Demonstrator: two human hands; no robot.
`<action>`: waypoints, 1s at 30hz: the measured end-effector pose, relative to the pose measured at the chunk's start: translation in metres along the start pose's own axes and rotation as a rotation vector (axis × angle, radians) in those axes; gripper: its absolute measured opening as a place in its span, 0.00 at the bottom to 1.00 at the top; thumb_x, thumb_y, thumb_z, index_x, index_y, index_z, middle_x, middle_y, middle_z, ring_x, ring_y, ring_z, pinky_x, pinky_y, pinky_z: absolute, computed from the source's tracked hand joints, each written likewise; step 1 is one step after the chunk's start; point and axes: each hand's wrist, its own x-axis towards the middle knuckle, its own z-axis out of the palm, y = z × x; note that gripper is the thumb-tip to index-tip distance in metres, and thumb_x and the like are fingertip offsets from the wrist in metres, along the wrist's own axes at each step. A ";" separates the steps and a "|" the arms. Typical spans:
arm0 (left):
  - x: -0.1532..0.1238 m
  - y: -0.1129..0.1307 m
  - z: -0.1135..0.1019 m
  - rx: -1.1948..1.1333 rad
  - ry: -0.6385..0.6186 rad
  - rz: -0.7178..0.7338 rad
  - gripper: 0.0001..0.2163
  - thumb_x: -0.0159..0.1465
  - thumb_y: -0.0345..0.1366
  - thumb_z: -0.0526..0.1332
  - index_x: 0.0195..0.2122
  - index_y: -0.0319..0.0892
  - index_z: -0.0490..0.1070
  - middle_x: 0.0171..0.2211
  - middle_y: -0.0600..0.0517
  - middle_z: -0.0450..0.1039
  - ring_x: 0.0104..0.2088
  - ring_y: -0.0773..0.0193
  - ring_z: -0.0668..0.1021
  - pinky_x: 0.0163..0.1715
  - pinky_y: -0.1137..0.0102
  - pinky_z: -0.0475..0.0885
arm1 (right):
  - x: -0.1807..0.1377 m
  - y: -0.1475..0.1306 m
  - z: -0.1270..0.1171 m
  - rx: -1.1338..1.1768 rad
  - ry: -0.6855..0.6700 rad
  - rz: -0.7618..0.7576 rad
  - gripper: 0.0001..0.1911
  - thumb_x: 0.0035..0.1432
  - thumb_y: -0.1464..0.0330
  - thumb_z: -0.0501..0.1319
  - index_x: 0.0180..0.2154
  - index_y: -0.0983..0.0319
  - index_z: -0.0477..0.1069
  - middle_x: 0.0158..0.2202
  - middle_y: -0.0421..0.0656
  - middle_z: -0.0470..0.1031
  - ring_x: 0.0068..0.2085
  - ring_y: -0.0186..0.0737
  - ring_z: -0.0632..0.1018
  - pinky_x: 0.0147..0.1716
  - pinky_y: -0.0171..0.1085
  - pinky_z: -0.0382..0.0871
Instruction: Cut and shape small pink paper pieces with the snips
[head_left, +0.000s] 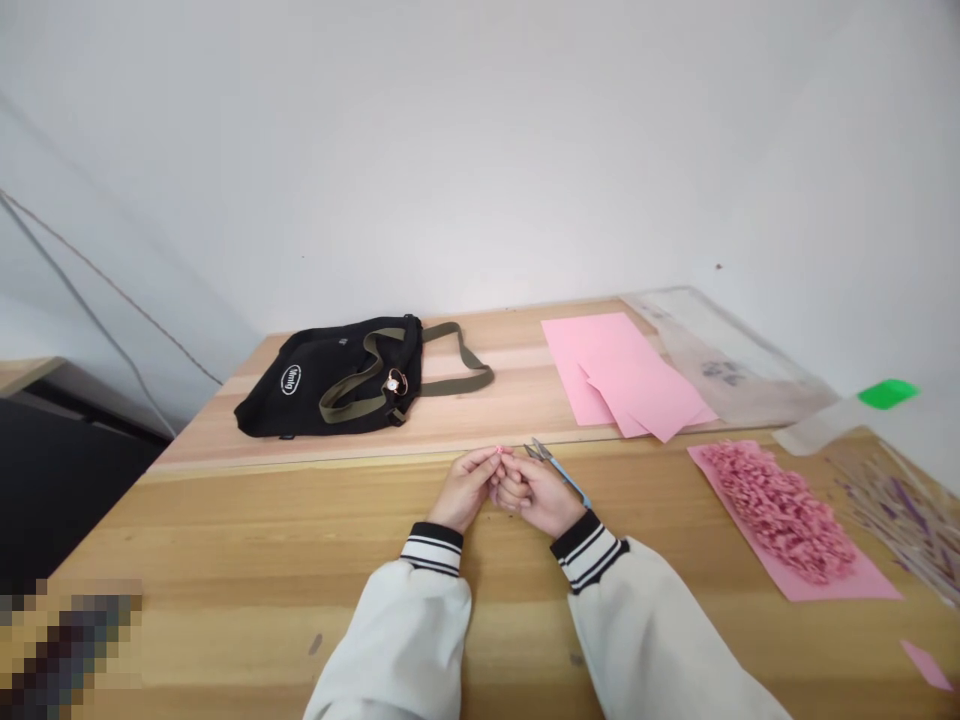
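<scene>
My left hand (466, 488) and my right hand (540, 492) meet over the middle of the wooden table (247, 560), fingertips pinched together on a tiny pink paper piece (501, 452). My right hand also holds small thread snips (555, 467) with a blue handle, blades pointing away from me. Both sleeves are off-white with black-and-white striped cuffs.
A black bag (334, 375) with olive straps lies at the back left. Pink paper sheets (619, 375) lie at the back right, beside a clear plastic bag (720, 360). A pink sheet heaped with small pink paper pieces (784, 515) lies right. Purple-tipped sticks (900, 510) sit far right.
</scene>
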 end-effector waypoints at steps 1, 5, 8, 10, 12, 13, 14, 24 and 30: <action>0.000 -0.001 -0.001 0.009 0.002 0.004 0.19 0.42 0.44 0.74 0.32 0.37 0.79 0.20 0.52 0.73 0.22 0.73 0.69 0.25 0.76 0.63 | 0.000 0.000 -0.001 0.003 0.002 0.008 0.20 0.52 0.58 0.66 0.19 0.62 0.61 0.08 0.27 0.47 0.11 0.23 0.51 0.16 0.30 0.47; 0.002 -0.003 -0.003 0.017 0.001 0.027 0.19 0.42 0.43 0.75 0.31 0.35 0.79 0.21 0.53 0.72 0.23 0.74 0.69 0.26 0.76 0.63 | 0.002 0.001 -0.004 -0.008 -0.015 0.027 0.19 0.51 0.58 0.66 0.21 0.64 0.65 0.08 0.27 0.48 0.11 0.23 0.50 0.16 0.30 0.46; 0.002 -0.004 -0.003 0.021 -0.003 0.027 0.20 0.42 0.44 0.74 0.32 0.35 0.79 0.21 0.52 0.73 0.22 0.73 0.69 0.26 0.75 0.63 | 0.003 0.002 -0.006 -0.009 -0.023 0.028 0.20 0.51 0.57 0.66 0.20 0.63 0.63 0.08 0.28 0.48 0.11 0.23 0.51 0.15 0.31 0.45; 0.002 -0.004 -0.002 0.025 -0.011 0.019 0.21 0.42 0.45 0.74 0.33 0.35 0.79 0.21 0.51 0.73 0.21 0.72 0.70 0.24 0.74 0.63 | 0.003 0.002 -0.006 -0.005 -0.034 0.027 0.21 0.51 0.58 0.66 0.18 0.61 0.60 0.08 0.28 0.48 0.11 0.24 0.51 0.15 0.31 0.46; 0.001 -0.005 -0.002 0.027 -0.016 0.017 0.22 0.42 0.45 0.74 0.34 0.35 0.79 0.21 0.51 0.74 0.20 0.71 0.70 0.22 0.74 0.62 | 0.002 0.001 -0.006 -0.007 -0.045 0.027 0.22 0.51 0.58 0.65 0.17 0.61 0.57 0.08 0.28 0.48 0.11 0.24 0.51 0.15 0.31 0.46; 0.001 -0.005 -0.002 0.028 -0.020 0.018 0.22 0.42 0.46 0.74 0.34 0.35 0.79 0.21 0.51 0.73 0.20 0.72 0.70 0.22 0.74 0.62 | 0.002 0.001 -0.006 -0.011 -0.049 0.028 0.23 0.51 0.58 0.65 0.17 0.60 0.56 0.08 0.28 0.48 0.11 0.24 0.51 0.16 0.31 0.47; 0.001 -0.005 -0.002 0.029 -0.025 0.021 0.22 0.42 0.46 0.74 0.34 0.35 0.79 0.21 0.51 0.73 0.20 0.72 0.70 0.21 0.75 0.62 | 0.002 0.001 -0.006 -0.014 -0.051 0.030 0.23 0.50 0.58 0.66 0.17 0.60 0.56 0.07 0.28 0.47 0.11 0.24 0.51 0.16 0.31 0.47; 0.002 -0.006 -0.004 0.050 -0.053 0.025 0.22 0.43 0.46 0.73 0.33 0.34 0.79 0.21 0.50 0.74 0.20 0.72 0.70 0.21 0.75 0.62 | 0.002 0.001 -0.008 -0.015 -0.064 0.044 0.21 0.53 0.59 0.63 0.18 0.60 0.57 0.08 0.28 0.47 0.11 0.24 0.51 0.16 0.31 0.46; 0.004 -0.006 -0.005 0.050 -0.052 0.025 0.22 0.43 0.47 0.73 0.34 0.35 0.80 0.20 0.51 0.73 0.18 0.73 0.69 0.20 0.75 0.61 | 0.001 0.000 -0.008 0.001 -0.059 0.057 0.19 0.53 0.60 0.63 0.18 0.61 0.60 0.08 0.28 0.48 0.12 0.24 0.51 0.17 0.31 0.50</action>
